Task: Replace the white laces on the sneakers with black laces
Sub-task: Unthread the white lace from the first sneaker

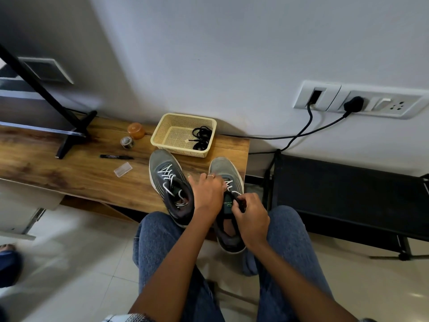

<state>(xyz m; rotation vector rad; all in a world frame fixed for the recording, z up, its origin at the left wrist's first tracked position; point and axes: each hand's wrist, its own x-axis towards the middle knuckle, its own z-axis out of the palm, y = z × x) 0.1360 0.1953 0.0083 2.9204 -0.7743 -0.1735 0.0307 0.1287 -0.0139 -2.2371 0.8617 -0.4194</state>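
Fingers of the right hand pinch the right sneaker's tongue — left hand fingers curl at its white laces. Black laces lie in the basket on the counter.

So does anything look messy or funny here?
A little: the left sneaker has its white laces loose and undone, and the right sneaker hangs partly off the table's edge.
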